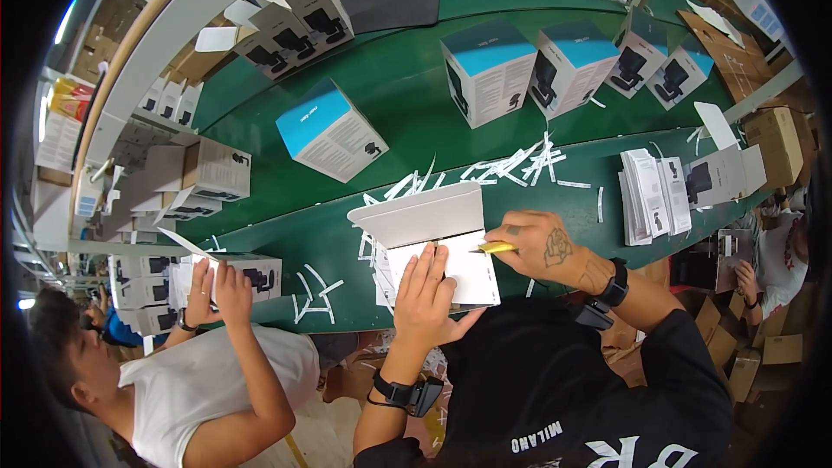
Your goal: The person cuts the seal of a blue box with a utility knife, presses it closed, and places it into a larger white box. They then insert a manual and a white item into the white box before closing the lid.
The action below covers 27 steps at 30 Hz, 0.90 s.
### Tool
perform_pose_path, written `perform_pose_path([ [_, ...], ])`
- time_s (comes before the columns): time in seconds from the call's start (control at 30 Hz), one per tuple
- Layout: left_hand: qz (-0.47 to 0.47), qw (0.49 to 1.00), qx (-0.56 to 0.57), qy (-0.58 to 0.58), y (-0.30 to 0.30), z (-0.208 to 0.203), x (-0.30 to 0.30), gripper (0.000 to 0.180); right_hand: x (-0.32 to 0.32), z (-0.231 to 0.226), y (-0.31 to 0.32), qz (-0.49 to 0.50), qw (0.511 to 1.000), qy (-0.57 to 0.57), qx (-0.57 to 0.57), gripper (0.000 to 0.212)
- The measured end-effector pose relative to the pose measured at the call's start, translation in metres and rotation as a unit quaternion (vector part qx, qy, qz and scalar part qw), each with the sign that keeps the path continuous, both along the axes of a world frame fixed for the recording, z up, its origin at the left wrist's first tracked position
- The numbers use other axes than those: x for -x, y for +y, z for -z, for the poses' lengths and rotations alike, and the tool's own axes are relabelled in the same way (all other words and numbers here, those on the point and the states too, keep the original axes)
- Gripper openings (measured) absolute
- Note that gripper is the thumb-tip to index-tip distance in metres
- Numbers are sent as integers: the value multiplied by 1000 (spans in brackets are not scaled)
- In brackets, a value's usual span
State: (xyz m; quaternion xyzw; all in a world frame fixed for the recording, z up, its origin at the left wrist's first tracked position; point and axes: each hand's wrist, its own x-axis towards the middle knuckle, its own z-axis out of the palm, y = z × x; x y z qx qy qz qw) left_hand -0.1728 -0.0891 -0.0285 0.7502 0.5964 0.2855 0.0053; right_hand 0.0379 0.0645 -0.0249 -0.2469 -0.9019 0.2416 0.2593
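Note:
A white carton stands at the green bench's near edge in front of me, its lid flap raised on the far side. My left hand lies with outstretched fingers on the white panel inside it, pressing on the surface. In my right hand is a slim yellow tool, gripped between thumb and fingers. Its dark, narrow tip points left over the panel's far right corner; whether it is a cutter or a pen is unclear. Cut paper strips are scattered beyond the carton.
Blue-topped boxes stand on the far green belt. A stack of leaflets sits right, beside an open carton. At left, a co-worker in white handles a box. Cardboard boxes lie on the floor at right.

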Motion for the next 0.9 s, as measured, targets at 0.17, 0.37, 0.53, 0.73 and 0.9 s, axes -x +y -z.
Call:
perform_pose_path([
  [0.17, -2, 1000, -1, -1, -2, -3, 1, 51, 13, -9, -1, 18, 999, -40, 16, 15],
  [0.37, -2, 1000, -6, 0, -4, -6, 4, 49, 22, -14, -3, 24, 995, -95, 12, 16],
  [0.53, 1, 1000, -8, 3, -5, -10, 9, 48, 30, -21, -3, 21, 990, -137, 5, 19],
  [0.73, 2, 1000, -2, -3, -7, -11, 13, 49, 20, -34, -11, 11, 995, -71, 65, 16],
  [0.9, -3, 1000, 6, -1, -9, -13, 15, 50, -13, -28, -27, 59, 990, 39, 123, 11],
])
